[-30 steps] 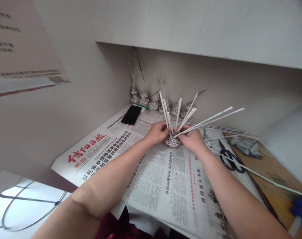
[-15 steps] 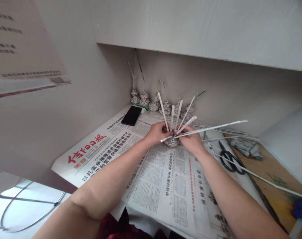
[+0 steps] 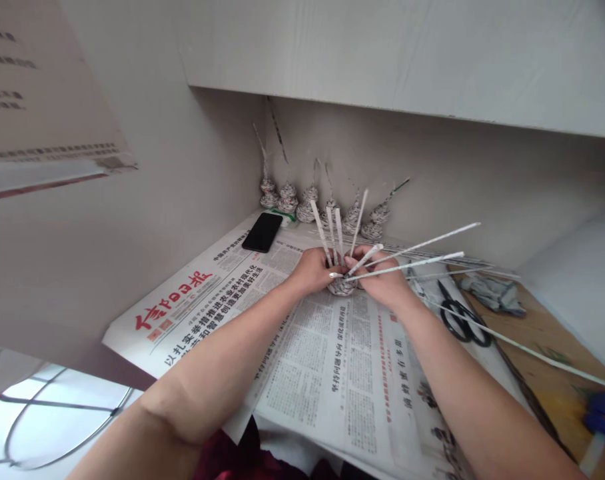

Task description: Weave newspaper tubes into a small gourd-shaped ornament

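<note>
A small round piece woven from rolled newspaper strips [image 3: 341,287] rests on the newspaper, held between both hands. Several stiff white paper strips fan out of its top; some stand up, and two long ones [image 3: 422,263] slant to the right. My left hand [image 3: 313,269] is closed around the left side of the woven piece, fingers at the base of the upright strips. On the other side, my right hand [image 3: 382,279] pinches at the rim near the strip bases. Fingertips of both hands are partly hidden among the strips.
Several gourd-shaped woven paper pieces [image 3: 310,204] line the back wall. A black phone [image 3: 262,232] lies at left on the newspaper [image 3: 302,393]. Black-handled scissors [image 3: 463,321], a crumpled grey cloth [image 3: 493,293] and cardboard [image 3: 537,347] are at right. A panel [image 3: 382,60] overhangs the back.
The upright strips have tilted a little leftward, and a second long strip now slants out to the right. Both hands remain at the woven piece with small finger shifts.
</note>
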Tool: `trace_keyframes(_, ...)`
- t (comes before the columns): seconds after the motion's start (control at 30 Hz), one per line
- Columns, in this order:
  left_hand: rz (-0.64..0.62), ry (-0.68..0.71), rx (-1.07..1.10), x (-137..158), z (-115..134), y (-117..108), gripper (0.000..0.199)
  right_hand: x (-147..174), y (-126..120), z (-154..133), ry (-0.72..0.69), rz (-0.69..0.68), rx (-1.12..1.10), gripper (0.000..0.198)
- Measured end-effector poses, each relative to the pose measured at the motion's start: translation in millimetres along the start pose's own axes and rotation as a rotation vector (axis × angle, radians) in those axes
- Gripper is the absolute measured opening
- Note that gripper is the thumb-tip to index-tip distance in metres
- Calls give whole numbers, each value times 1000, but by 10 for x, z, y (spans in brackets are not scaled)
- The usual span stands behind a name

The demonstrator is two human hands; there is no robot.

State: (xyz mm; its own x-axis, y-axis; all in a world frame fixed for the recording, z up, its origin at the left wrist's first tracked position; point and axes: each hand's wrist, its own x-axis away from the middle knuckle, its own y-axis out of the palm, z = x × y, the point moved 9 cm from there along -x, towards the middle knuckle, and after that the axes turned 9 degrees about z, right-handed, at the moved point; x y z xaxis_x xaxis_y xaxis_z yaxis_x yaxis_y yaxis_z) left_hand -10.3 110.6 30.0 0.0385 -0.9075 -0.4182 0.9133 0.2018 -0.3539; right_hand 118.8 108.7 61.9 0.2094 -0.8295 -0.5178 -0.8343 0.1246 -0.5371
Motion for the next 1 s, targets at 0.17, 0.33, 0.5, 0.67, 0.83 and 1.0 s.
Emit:
trace_keyframes(0.17,11,-90,43,-8,-97,4,16,-26,-148,-6,62,50,96,13)
trace_keyframes(0.33,9,-126,63,-11,-105,-13,13,27,12,19,99,-202,99,15)
trace_keyframes(0.5,-7,-161,87,-2,-113,-24,11,50,103,83,83,-319,35,16)
trace_keyframes(0.67,-51,-206,150,13,-149,26,12,100,144,-18,19,-394,51,17)
trace_keyframes(0.83,-73,-223,189,21,-133,55,15,89,89,-92,-22,-380,89,11)
trace_keyframes(1.0,-80,-197,164,14,-156,75,19,84,86,-6,9,-455,35,9)
